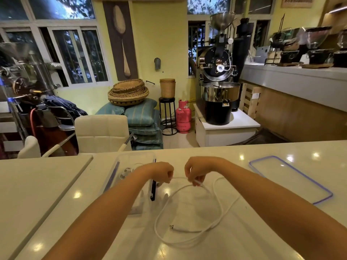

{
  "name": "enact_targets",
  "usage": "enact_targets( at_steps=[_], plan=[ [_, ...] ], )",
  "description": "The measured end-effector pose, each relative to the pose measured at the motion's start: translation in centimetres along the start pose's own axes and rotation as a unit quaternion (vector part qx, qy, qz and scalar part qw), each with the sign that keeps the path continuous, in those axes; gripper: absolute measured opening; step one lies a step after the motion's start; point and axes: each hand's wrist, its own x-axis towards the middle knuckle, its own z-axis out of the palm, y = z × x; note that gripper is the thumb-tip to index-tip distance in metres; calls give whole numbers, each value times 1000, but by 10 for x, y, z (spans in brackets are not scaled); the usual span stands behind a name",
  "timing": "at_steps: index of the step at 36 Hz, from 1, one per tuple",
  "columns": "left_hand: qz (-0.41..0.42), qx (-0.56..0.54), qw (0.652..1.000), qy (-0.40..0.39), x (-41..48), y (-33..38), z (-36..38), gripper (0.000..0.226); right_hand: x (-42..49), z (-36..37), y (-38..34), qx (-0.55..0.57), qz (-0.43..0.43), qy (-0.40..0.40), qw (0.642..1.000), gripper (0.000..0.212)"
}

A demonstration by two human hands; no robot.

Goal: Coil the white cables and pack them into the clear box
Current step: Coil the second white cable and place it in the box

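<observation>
The clear box (135, 156) stands on the worktop (244, 231) at left, its near end hidden behind the left forearm. A white coil (127, 170) inside it is hard to make out. Just right, the left hand (164, 172) and right hand (196, 170), fingers curled, both pinch the white cable (155, 227), whose loop lies nearer the person. Farther right lies the blue-rimmed lid (290, 178). The wall sign (296, 1) is too blurred to read.

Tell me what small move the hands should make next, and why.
Probably draw the slack into another, tighter turn. The left hand and right hand both pinch the white cable at the top of one wide loop, and its plug end lies loose on the table, not yet coiled for the clear box.
</observation>
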Motion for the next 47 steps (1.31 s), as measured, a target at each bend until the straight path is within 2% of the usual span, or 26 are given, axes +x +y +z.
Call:
enact_targets(
  at_steps=[2,4,5,8,11,15,19,24,26,29,31,33,40,43,47],
  plan=[
    [4,-84,996,14,0,-2,-10,19,-6,-17,3,10,-10,39,999,20],
    [9,-178,984,25,-3,-2,-20,20,-12,-32,4,20,-20,82,996,12],
    [13,-228,973,28,-5,-1,-25,18,-15,-38,4,24,-28,104,994,6],
    [47,-382,923,13,-15,0,-38,18,-19,-52,5,31,-55,176,982,17],
    [90,-452,887,16,-20,3,-49,14,-22,-65,4,52,-87,238,966,20],
    [148,-524,839,5,-25,10,-62,18,-20,-79,2,141,-130,296,936,20],
    [204,-572,795,13,-30,20,-72,20,-21,-83,-3,269,-178,311,894,9],
    [275,-633,722,37,-32,31,-89,20,-16,-79,-12,417,-229,292,830,15],
    [292,-642,706,58,-32,36,-95,21,-13,-75,-17,463,-238,267,811,16],
    [294,-629,708,125,-29,42,-103,22,-5,-65,-29,520,-245,233,784,22],
    [292,-641,692,161,-26,43,-109,23,0,-55,-36,539,-224,233,778,22],
    [285,-652,677,187,-23,42,-114,23,2,-44,-39,543,-191,215,789,22],
    [224,-621,679,322,-15,30,-125,27,0,-20,-46,511,-167,127,833,25],
    [201,-586,693,368,-12,22,-127,28,-2,-15,-47,494,-155,101,850,20],
    [160,-495,739,428,-8,12,-126,28,-6,-18,-46,459,-154,85,871,21]
  ],
)
